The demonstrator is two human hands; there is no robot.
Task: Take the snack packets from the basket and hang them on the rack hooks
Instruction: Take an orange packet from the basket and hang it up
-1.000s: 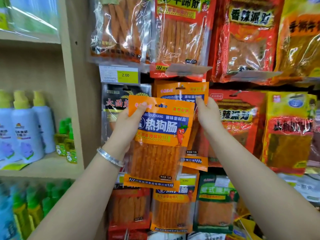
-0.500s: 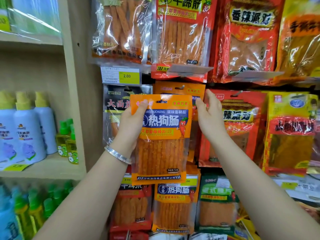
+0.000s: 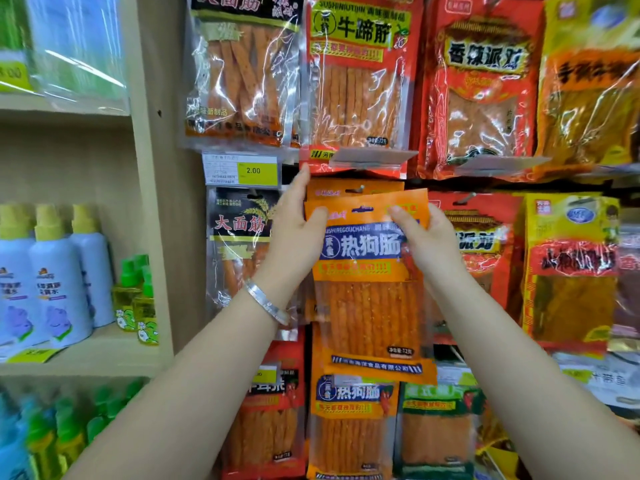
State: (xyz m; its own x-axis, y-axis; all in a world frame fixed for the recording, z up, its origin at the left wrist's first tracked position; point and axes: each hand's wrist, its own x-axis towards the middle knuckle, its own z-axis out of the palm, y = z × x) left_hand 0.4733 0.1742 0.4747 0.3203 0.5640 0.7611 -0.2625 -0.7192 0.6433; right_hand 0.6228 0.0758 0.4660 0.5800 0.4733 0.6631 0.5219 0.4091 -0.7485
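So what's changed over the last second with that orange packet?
The orange packet has moved right and slightly up, now lining up over the matching packet already hanging on the hook, with its hang hole just below the hook's tip. The right hand has slid its thumb further onto the packet's front. The left hand still grips the top left corner; the packet is not hung yet.

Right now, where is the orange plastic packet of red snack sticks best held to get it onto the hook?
Hold the orange plastic packet by its flat top strip, from both sides, as the left hand and right hand pinch it. That leaves the middle hang hole free for the metal hook, and the packet hangs below.
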